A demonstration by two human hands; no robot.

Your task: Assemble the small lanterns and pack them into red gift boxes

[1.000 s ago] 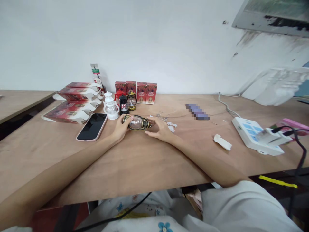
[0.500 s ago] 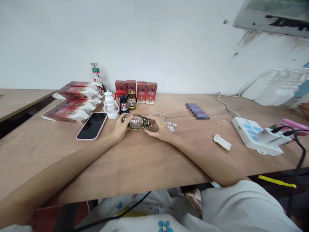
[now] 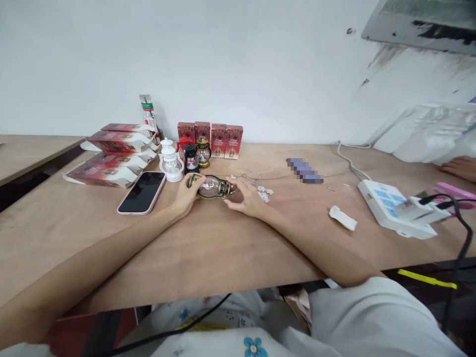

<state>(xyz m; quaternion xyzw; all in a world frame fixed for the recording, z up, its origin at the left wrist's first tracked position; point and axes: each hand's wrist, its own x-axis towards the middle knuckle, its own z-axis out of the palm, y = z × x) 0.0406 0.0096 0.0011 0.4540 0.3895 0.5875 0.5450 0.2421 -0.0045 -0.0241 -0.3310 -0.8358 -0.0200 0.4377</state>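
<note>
A small bronze-coloured lantern (image 3: 211,187) with a clear globe lies on its side between my hands, just above or on the table. My left hand (image 3: 187,194) grips its left end, thumb on top. At the other end, the thumb and fingers of my right hand (image 3: 246,199) close around the lantern's narrow tip; the exact contact is too small to make out. Beyond my left hand stand a white lantern (image 3: 171,161), a black lantern (image 3: 191,159) and another bronze lantern (image 3: 203,152), with a red lantern (image 3: 183,144) partly hidden behind them.
Small white tags (image 3: 264,193) and metal bits (image 3: 252,177) lie past my right hand. A phone (image 3: 142,193), red cartons (image 3: 106,168) and upright red boxes (image 3: 219,141) are around the lanterns. To the right are a power strip (image 3: 394,208) and another person's hand (image 3: 461,167).
The lantern and both my hands stay almost in place; my right fingers shift slightly at its tip. The other person's hand at the far right has moved further into view.
</note>
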